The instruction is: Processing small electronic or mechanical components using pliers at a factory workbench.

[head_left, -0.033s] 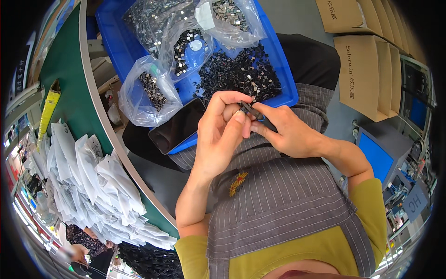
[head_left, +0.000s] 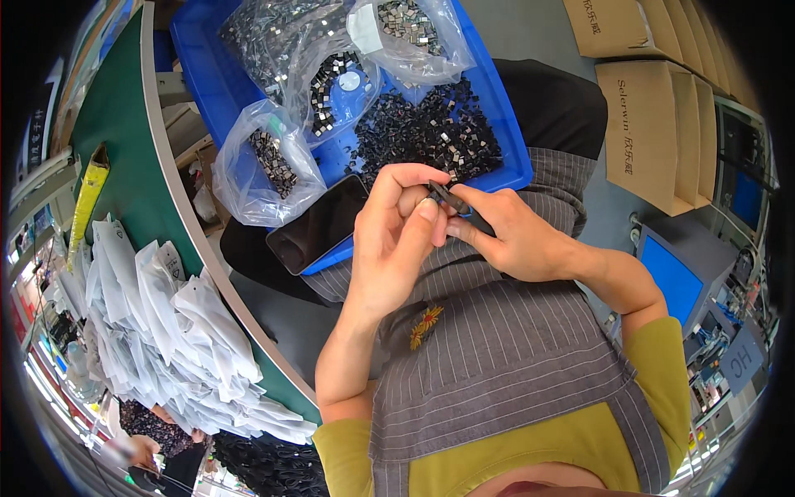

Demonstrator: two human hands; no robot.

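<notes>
Small dark part, held in both my hands.
My left hand [head_left: 397,240] and right hand [head_left: 517,236] pinch the small dark part [head_left: 447,199] together above my lap, just beside the blue tray [head_left: 203,79] of loose parts; phone [head_left: 319,224] on tray's edge.

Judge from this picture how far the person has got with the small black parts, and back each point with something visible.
Done: cannot be told; no finished pile is clearly separate. In hand: the left hand and right hand pinch one small black part between their fingertips, above the lap. Left: many loose black parts lie heaped in the blue tray, and several clear bags still hold more, so much seems to remain.
</notes>
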